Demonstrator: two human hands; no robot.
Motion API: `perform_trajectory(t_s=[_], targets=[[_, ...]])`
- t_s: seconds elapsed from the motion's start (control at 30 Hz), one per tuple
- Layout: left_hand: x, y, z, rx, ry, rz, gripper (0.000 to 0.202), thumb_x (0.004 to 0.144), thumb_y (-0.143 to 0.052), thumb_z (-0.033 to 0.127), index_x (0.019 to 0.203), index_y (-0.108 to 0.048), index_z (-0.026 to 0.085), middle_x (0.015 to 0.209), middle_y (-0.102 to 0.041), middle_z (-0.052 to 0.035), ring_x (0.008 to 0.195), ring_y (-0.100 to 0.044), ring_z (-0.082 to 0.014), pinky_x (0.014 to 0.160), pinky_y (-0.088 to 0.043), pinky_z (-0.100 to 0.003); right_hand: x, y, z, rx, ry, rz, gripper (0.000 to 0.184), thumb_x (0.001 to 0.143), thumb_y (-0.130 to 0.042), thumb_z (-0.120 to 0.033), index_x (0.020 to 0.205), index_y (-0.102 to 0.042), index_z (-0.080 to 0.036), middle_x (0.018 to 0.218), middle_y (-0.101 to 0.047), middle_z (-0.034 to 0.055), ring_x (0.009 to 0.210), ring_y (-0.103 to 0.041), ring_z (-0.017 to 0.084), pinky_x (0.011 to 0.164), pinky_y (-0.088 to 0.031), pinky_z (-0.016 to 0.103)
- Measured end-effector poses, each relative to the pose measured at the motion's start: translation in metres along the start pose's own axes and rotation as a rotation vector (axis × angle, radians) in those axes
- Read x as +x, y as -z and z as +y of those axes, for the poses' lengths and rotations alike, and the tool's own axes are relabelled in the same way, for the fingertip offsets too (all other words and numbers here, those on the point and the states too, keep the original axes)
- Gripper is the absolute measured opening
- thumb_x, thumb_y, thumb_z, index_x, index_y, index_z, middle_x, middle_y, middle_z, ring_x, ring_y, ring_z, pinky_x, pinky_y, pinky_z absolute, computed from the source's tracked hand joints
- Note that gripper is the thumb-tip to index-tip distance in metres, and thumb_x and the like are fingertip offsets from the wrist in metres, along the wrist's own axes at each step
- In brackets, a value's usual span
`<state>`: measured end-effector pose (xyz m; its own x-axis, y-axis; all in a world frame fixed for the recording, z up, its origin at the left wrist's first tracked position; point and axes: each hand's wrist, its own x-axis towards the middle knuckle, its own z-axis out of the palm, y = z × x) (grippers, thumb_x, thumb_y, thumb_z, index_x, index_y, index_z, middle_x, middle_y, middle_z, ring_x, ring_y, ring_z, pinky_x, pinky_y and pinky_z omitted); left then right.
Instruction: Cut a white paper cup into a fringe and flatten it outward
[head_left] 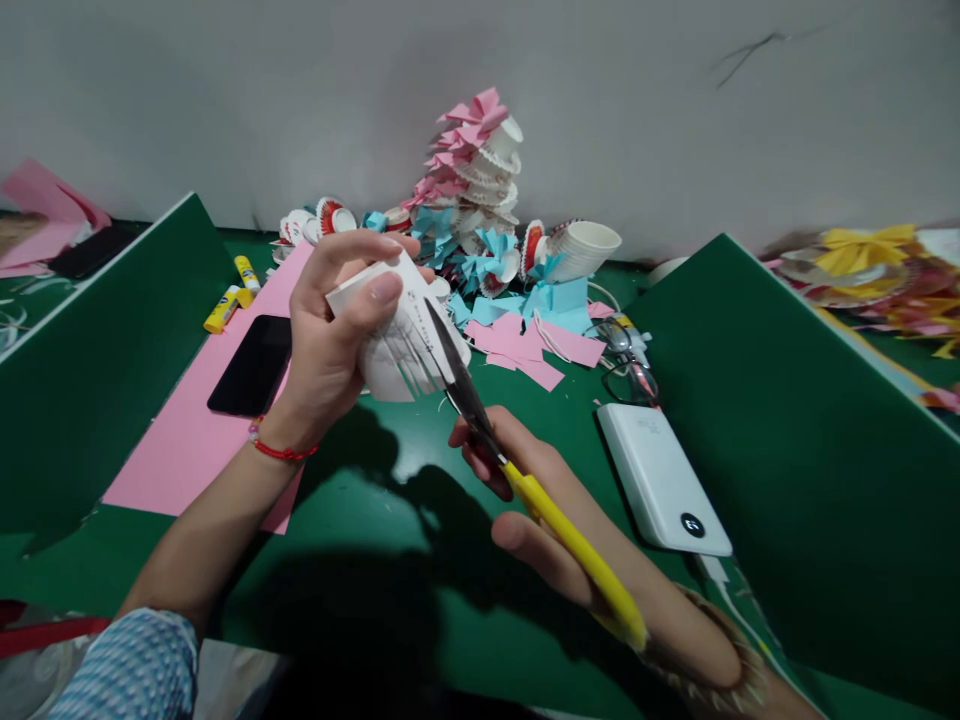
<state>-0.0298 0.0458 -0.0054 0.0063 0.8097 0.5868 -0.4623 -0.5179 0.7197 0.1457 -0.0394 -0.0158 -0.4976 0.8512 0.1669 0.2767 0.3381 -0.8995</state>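
My left hand (330,335) is closed round a white paper cup (397,335) held above the green table (375,540). The cup's wall is slit into several strips at its lower edge. My right hand (570,530) grips yellow-handled scissors (517,470). Their dark blades point up and left and lie against the cup's cut edge. A red string bracelet circles my left wrist.
A pink sheet (195,430) with a black phone (251,365) on it lies to the left, with two glue sticks (232,295) beyond. Paper-cup flowers (472,190) are piled at the wall. Pink scraps (525,345), glasses (630,365) and a white power bank (664,480) lie right. Green dividers stand either side.
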Motion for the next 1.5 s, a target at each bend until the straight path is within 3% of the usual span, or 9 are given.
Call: perform_trajectory(t_s=[0.37, 0.87, 1.0, 1.3, 1.5], targets=[[0.0021, 0.0032, -0.0034, -0.008, -0.035, -0.039, 0.014, 0.074, -0.071, 0.034, 0.084, -0.066, 0.025, 0.091, -0.069, 0.0018, 0.076, -0.068, -0.0151, 0.061, -0.055, -0.024, -0.0001, 0.0, 0.0, 0.002, -0.013, 0.014, 0.062, 0.08, -0.037, -0.078, 0.096, -0.046, -0.019, 0.077, -0.047, 0.0007, 0.065, -0.038, 0.014, 0.058, -0.036, 0.028], [0.0016, 0.0032, -0.0033, -0.041, -0.045, -0.05, 0.008, 0.08, -0.065, 0.023, 0.088, -0.066, 0.021, 0.094, -0.068, -0.001, 0.08, -0.07, -0.0151, 0.069, -0.058, -0.027, -0.0007, -0.0014, 0.0046, 0.004, 0.01, 0.004, 0.061, 0.082, -0.036, -0.077, 0.098, -0.046, -0.019, 0.078, -0.047, 0.0006, 0.065, -0.038, 0.014, 0.058, -0.036, 0.027], [0.0024, 0.0037, -0.0034, -0.017, -0.032, -0.051, 0.011, 0.077, -0.069, 0.029, 0.085, -0.066, 0.024, 0.092, -0.068, 0.0, 0.078, -0.07, -0.0178, 0.061, -0.057, -0.026, -0.001, -0.0014, 0.0068, 0.004, 0.017, 0.009, 0.061, 0.082, -0.035, -0.076, 0.1, -0.047, -0.018, 0.079, -0.046, 0.0006, 0.066, -0.038, 0.014, 0.058, -0.036, 0.027], [0.0006, 0.002, 0.0, -0.015, 0.001, -0.04, 0.008, 0.078, -0.068, 0.025, 0.084, -0.065, 0.022, 0.092, -0.068, 0.0006, 0.082, -0.071, -0.0178, 0.065, -0.057, -0.027, -0.0011, -0.0024, 0.0024, 0.028, -0.021, 0.032, 0.062, 0.081, -0.034, -0.078, 0.091, -0.047, -0.019, 0.069, -0.04, -0.0024, 0.059, -0.033, 0.012, 0.052, -0.029, 0.026], [-0.0003, -0.0003, 0.0006, 0.036, 0.016, 0.017, 0.011, 0.076, -0.069, 0.031, 0.081, -0.064, 0.023, 0.091, -0.069, 0.002, 0.081, -0.071, -0.0165, 0.067, -0.059, -0.026, -0.0005, -0.0021, 0.0012, 0.015, -0.018, 0.071, 0.063, 0.08, -0.035, -0.079, 0.087, -0.05, -0.018, 0.064, -0.039, -0.0039, 0.054, -0.03, 0.01, 0.048, -0.026, 0.024]])
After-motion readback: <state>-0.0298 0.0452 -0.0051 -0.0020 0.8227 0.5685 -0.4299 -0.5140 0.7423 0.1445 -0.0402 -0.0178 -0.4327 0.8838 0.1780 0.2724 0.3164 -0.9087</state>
